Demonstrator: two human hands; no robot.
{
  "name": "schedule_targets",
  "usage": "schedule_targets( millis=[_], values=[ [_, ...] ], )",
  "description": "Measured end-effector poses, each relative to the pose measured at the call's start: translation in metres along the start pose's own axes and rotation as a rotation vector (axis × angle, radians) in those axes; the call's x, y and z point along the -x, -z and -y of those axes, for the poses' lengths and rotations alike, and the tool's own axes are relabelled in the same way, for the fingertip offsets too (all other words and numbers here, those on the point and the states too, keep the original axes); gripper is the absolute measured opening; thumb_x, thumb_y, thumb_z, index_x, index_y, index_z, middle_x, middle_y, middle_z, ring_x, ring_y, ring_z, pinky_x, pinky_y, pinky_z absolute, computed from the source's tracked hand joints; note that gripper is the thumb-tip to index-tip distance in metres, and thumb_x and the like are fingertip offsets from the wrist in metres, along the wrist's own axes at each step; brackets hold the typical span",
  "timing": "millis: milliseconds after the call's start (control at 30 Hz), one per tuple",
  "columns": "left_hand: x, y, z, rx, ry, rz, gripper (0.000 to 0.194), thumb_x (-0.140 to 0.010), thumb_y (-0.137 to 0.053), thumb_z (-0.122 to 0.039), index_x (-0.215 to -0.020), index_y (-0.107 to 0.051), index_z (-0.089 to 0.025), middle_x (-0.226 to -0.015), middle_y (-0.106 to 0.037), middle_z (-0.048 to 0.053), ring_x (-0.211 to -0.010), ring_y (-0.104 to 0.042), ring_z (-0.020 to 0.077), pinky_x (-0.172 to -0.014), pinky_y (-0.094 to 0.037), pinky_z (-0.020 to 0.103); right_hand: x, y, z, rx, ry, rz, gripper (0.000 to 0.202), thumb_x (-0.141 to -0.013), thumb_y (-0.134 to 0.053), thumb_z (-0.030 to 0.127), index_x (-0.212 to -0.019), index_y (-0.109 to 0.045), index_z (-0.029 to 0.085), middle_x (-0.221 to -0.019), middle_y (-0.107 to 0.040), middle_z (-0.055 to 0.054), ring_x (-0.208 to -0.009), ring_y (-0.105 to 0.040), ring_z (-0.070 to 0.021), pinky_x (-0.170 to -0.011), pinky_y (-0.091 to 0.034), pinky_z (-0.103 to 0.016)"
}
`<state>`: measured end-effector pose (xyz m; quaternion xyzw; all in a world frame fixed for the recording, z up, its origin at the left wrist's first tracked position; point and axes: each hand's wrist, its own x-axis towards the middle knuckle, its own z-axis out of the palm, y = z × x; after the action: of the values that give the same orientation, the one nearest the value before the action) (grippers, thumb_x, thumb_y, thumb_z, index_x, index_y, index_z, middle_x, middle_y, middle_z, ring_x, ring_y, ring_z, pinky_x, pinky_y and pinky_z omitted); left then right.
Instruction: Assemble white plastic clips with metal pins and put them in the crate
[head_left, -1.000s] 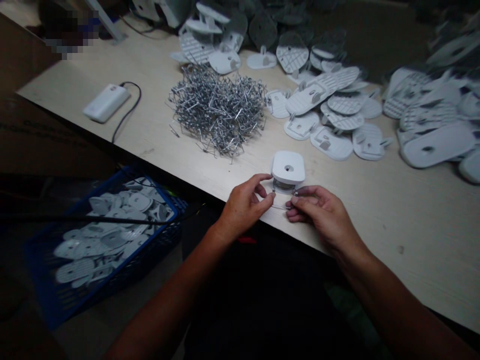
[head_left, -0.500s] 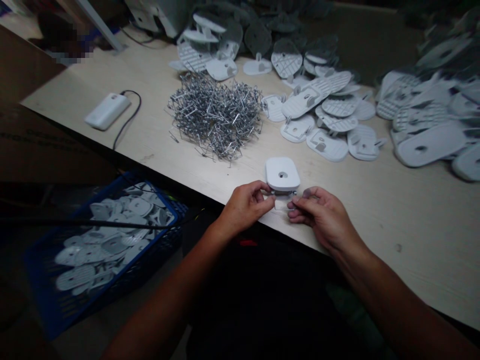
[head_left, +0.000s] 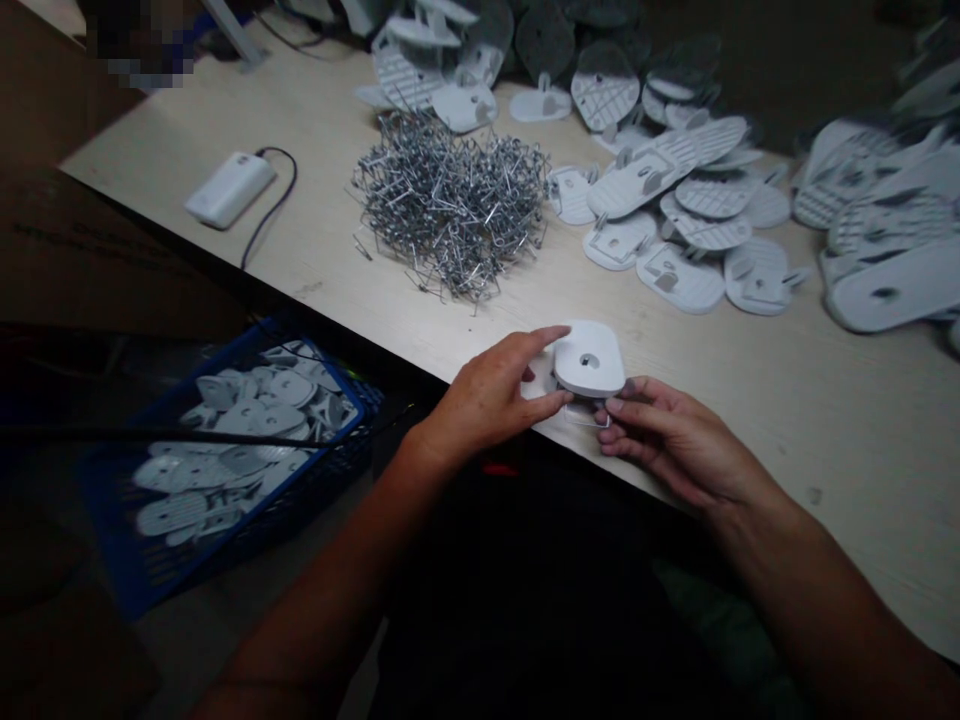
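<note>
A white plastic piece (head_left: 590, 352) with rounded corners and a small hole in its top lies near the table's front edge. My left hand (head_left: 499, 392) grips its left side, index finger on the far corner and thumb at the near one. A thin bent wire (head_left: 589, 422) sticks out from under its near side. Closed in a pinch, my right hand (head_left: 660, 430) holds the right end of this wire, beside the piece's near right corner. The underside of the piece is hidden.
A heap of metal wire springs (head_left: 457, 205) lies beyond my hands. Piles of white plastic plates (head_left: 682, 280) spread behind and right. A white power bank (head_left: 231, 190) with a cable sits left. Below the table edge, a blue basket (head_left: 112, 540) holds more plastic parts.
My left hand has shifted from the near left corner to grasp the white piece's left side, index finger now extended along it. My right hand stays at the wire. The view has moved slightly.
</note>
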<state>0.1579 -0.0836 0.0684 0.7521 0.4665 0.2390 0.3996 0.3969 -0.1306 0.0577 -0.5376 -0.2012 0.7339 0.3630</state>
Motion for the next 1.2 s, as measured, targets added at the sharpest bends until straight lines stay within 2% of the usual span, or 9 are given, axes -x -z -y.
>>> schedule_targets(
  millis=[100, 200, 367, 600, 700, 833, 1033, 1100, 1200],
  values=[
    [-0.008, 0.005, 0.003, 0.054, -0.072, 0.102, 0.044, -0.094, -0.071, -0.031, -0.137, -0.068, -0.025, -0.128, -0.07, 0.009, -0.087, -0.068, 0.0153, -0.078, -0.056, 0.027, 0.0, 0.002, 0.003, -0.038, -0.016, 0.006, 0.034, -0.074, -0.094, 0.021, -0.101, -0.073, 0.019, -0.097, -0.076, -0.005, -0.074, -0.072, -0.014, -0.072, -0.067, -0.023],
    [-0.01, 0.004, 0.006, 0.068, -0.084, 0.12, 0.044, -0.093, -0.071, -0.03, -0.136, -0.068, -0.024, -0.124, -0.071, 0.01, -0.08, -0.066, 0.0141, -0.075, -0.056, 0.027, 0.001, 0.002, 0.003, -0.069, 0.007, -0.034, 0.039, -0.072, -0.094, 0.018, -0.105, -0.072, 0.019, -0.104, -0.077, -0.006, -0.078, -0.073, -0.0138, -0.078, -0.066, -0.022],
    [-0.011, -0.014, 0.015, 0.054, -0.119, -0.024, 0.041, -0.088, -0.072, -0.023, -0.129, -0.071, -0.021, -0.123, -0.07, 0.008, -0.074, -0.061, 0.011, -0.077, -0.055, 0.027, -0.003, 0.004, 0.002, -0.037, 0.154, -0.094, 0.057, -0.068, -0.098, 0.023, -0.113, -0.063, 0.024, -0.095, -0.077, -0.002, -0.075, -0.074, -0.0165, -0.077, -0.068, -0.027],
    [-0.018, -0.03, 0.03, 0.054, -0.185, -0.124, 0.032, -0.09, -0.071, -0.021, -0.122, -0.073, -0.023, -0.114, -0.071, 0.004, -0.085, -0.063, 0.0141, -0.081, -0.053, 0.028, -0.015, 0.031, 0.012, 0.436, 0.54, -0.076, 0.056, -0.071, -0.097, 0.038, -0.12, -0.07, 0.027, -0.116, -0.076, -0.007, -0.102, -0.075, -0.0276, -0.092, -0.066, -0.044],
    [-0.019, -0.033, 0.032, 0.06, -0.186, -0.143, 0.031, -0.089, -0.072, -0.019, -0.12, -0.073, -0.024, -0.11, -0.07, 0.003, -0.085, -0.062, 0.0137, -0.08, -0.052, 0.027, -0.029, 0.039, 0.017, 0.616, 0.613, -0.023, 0.054, -0.076, -0.093, 0.039, -0.125, -0.074, 0.027, -0.124, -0.074, -0.008, -0.105, -0.074, -0.0279, -0.096, -0.063, -0.046],
    [-0.019, -0.044, 0.026, 0.057, -0.157, -0.225, 0.031, -0.086, -0.071, -0.013, -0.115, -0.073, -0.024, -0.106, -0.068, 0.001, -0.089, -0.063, 0.0151, -0.081, -0.051, 0.028, -0.05, 0.036, 0.017, 0.663, 0.701, -0.029, 0.038, -0.081, -0.086, 0.036, -0.115, -0.077, 0.025, -0.107, -0.077, -0.006, -0.089, -0.071, -0.0224, -0.081, -0.06, -0.038],
    [-0.025, -0.058, 0.02, 0.051, -0.087, -0.315, 0.031, -0.082, -0.072, -0.012, -0.11, -0.071, -0.023, -0.105, -0.065, 0.002, -0.092, -0.063, 0.0177, -0.081, -0.05, 0.03, -0.061, 0.031, 0.014, 0.687, 0.754, -0.129, 0.029, -0.076, -0.081, 0.031, -0.104, -0.078, 0.022, -0.085, -0.071, -0.002, -0.062, -0.052, -0.0131, -0.054, -0.039, -0.027],
    [-0.024, -0.058, 0.019, 0.052, -0.087, -0.307, 0.031, -0.083, -0.071, -0.012, -0.112, -0.072, -0.024, -0.107, -0.066, 0.003, -0.096, -0.063, 0.0189, -0.085, -0.052, 0.031, -0.059, 0.032, 0.016, 0.68, 0.742, -0.138, 0.031, -0.074, -0.081, 0.032, -0.103, -0.079, 0.022, -0.083, -0.071, -0.002, -0.061, -0.053, -0.0134, -0.054, -0.04, -0.027],
    [-0.015, -0.053, 0.016, 0.095, -0.069, -0.257, 0.036, -0.084, -0.069, -0.014, -0.119, -0.073, -0.023, -0.109, -0.068, 0.005, -0.098, -0.064, 0.0194, -0.087, -0.053, 0.032, -0.053, 0.038, 0.018, 0.705, 0.732, -0.16, 0.035, -0.071, -0.082, 0.039, -0.102, -0.081, 0.023, -0.088, -0.076, -0.005, -0.072, -0.065, -0.02, -0.063, -0.053, -0.032]
  ],
)
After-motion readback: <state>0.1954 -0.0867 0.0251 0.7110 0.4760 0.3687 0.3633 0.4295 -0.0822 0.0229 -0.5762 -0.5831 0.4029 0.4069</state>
